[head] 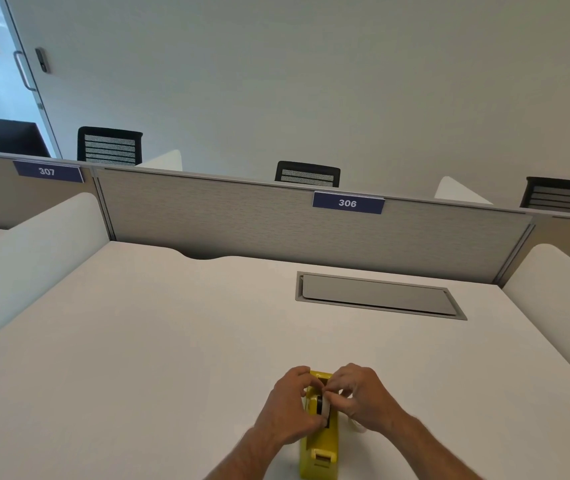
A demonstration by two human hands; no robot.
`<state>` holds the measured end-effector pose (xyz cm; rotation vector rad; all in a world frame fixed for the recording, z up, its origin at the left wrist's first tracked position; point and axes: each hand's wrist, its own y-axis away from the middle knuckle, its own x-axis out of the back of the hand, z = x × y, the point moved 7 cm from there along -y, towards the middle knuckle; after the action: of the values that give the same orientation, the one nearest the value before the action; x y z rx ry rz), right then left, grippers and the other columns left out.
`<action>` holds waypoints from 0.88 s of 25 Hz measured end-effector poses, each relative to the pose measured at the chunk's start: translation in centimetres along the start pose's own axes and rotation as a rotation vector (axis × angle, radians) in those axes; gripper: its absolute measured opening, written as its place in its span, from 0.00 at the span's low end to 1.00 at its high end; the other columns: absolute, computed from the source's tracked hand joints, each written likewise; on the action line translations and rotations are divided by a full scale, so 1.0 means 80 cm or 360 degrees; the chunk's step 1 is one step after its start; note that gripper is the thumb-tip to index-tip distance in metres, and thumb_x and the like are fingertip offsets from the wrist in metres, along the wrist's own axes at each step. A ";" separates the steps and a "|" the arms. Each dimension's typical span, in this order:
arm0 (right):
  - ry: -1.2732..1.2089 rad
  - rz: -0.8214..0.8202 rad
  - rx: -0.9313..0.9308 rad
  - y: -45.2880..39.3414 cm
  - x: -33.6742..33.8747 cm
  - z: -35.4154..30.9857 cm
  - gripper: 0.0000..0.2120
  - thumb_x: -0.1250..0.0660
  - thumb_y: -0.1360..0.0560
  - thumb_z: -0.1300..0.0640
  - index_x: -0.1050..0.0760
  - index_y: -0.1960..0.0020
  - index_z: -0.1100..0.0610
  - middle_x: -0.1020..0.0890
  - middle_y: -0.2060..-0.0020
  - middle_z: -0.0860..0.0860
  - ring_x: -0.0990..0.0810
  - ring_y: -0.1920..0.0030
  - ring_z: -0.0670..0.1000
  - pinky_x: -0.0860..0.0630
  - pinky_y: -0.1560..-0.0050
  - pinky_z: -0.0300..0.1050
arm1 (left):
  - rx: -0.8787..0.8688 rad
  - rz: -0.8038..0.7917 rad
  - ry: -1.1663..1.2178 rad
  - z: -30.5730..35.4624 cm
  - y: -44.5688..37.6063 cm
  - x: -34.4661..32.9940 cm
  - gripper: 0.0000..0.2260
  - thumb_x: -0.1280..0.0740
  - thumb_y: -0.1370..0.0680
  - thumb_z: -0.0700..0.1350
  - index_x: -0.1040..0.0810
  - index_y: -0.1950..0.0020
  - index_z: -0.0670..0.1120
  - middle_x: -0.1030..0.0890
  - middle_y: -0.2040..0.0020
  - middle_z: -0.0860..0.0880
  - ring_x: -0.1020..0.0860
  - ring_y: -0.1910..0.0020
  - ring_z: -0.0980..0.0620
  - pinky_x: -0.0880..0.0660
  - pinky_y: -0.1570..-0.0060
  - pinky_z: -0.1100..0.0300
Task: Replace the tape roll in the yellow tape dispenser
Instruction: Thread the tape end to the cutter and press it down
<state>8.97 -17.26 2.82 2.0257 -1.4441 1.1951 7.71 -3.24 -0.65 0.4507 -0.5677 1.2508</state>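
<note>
A yellow tape dispenser lies on the white desk near the front edge, its cutter end toward me. A tape roll with a dark core sits in the dispenser's slot. My left hand grips the dispenser's left side, its fingers over the roll. My right hand pinches the roll from the right with fingertips closed on its rim. Another pale roll peeks out on the desk under my right wrist, mostly hidden.
A grey cable hatch is set flush in the desk at the back right. A fabric partition labelled 306 closes the far edge, and white side dividers flank the desk. Black chairs stand beyond.
</note>
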 end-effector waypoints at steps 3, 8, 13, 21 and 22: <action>0.0005 -0.0007 0.0005 0.000 0.000 0.000 0.06 0.28 0.28 0.54 0.15 0.52 0.47 0.14 0.58 0.45 0.22 0.54 0.44 0.20 0.57 0.40 | 0.0009 -0.0005 -0.0009 0.001 0.001 0.000 0.21 0.24 0.37 0.55 0.23 0.45 0.59 0.32 0.30 0.56 0.27 0.39 0.54 0.26 0.44 0.64; 0.0003 -0.0040 0.0053 0.003 -0.003 -0.003 0.08 0.27 0.31 0.51 0.15 0.53 0.49 0.15 0.58 0.44 0.22 0.56 0.44 0.19 0.59 0.40 | 0.0005 0.0006 -0.0022 0.003 0.000 0.000 0.21 0.25 0.35 0.57 0.22 0.43 0.59 0.32 0.29 0.56 0.27 0.38 0.54 0.25 0.41 0.61; 0.0055 -0.0012 0.0096 0.004 -0.003 -0.005 0.08 0.28 0.30 0.50 0.15 0.52 0.50 0.14 0.58 0.45 0.22 0.56 0.45 0.20 0.58 0.41 | -0.0012 0.0010 -0.0035 0.003 -0.001 0.001 0.21 0.25 0.36 0.58 0.22 0.45 0.58 0.31 0.30 0.56 0.28 0.41 0.57 0.24 0.42 0.62; 0.0090 -0.0024 0.0124 0.007 -0.004 -0.003 0.12 0.30 0.30 0.45 0.16 0.50 0.48 0.14 0.57 0.43 0.23 0.55 0.44 0.21 0.58 0.39 | 0.0000 0.0010 -0.0036 0.000 -0.003 -0.001 0.21 0.25 0.36 0.58 0.22 0.45 0.59 0.31 0.30 0.56 0.28 0.39 0.55 0.24 0.41 0.61; 0.0093 -0.0003 0.0128 0.007 -0.003 -0.004 0.11 0.30 0.29 0.46 0.15 0.50 0.48 0.14 0.57 0.44 0.22 0.55 0.44 0.21 0.58 0.39 | -0.0009 0.0014 -0.0035 0.000 -0.003 -0.002 0.21 0.25 0.36 0.59 0.22 0.45 0.59 0.31 0.30 0.56 0.28 0.39 0.55 0.24 0.41 0.61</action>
<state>8.33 -17.11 2.74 2.0267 -1.3869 1.3201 7.92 -3.40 -0.73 0.4582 -0.5920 1.2538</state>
